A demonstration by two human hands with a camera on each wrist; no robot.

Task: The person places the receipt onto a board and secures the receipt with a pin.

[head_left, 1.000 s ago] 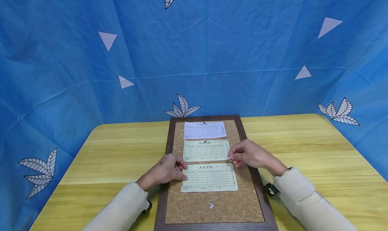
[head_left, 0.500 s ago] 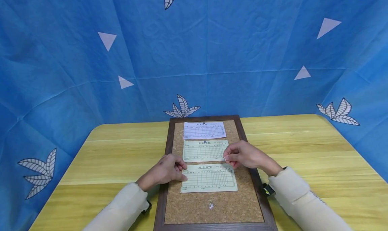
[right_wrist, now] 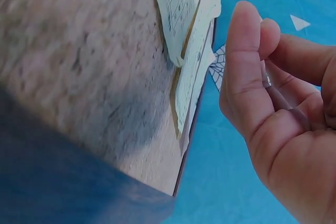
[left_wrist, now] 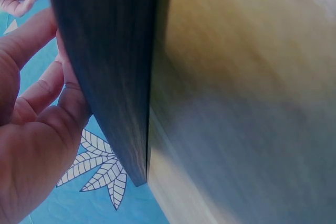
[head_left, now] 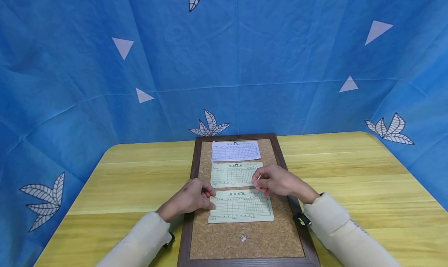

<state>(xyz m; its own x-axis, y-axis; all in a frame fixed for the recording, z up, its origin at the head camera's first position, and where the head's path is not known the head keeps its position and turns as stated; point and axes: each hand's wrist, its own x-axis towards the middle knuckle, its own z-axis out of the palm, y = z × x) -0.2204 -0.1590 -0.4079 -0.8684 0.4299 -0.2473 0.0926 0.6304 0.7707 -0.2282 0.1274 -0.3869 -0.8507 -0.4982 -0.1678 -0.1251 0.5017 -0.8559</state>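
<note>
Three printed receipt slips lie one below another on a framed cork board [head_left: 217, 243]: a pinkish slip [head_left: 231, 153] at the top, a pale green slip [head_left: 227, 176] in the middle, another green slip [head_left: 234, 212] lowest. My left hand [head_left: 191, 195] rests at the left side of the lowest slip, fingertips and thumb on its edge. Over the gap between the two green slips, my right hand [head_left: 276, 179] pinches a small thumbtack [head_left: 259, 177] between thumb and forefinger. Round tack heads show near the top edges of the upper two slips.
A small cluster of whitish bits [head_left: 244, 238] lies on the cork below the slips. The board's dark wooden frame [head_left: 297, 208] sits on a yellow wooden table [head_left: 350, 165]. Behind hangs a blue patterned cloth [head_left: 280, 64].
My right hand has moved left with the thumbtack, from the right ends of the green slips to farther over them. The left hand and the slips have stayed in place.
</note>
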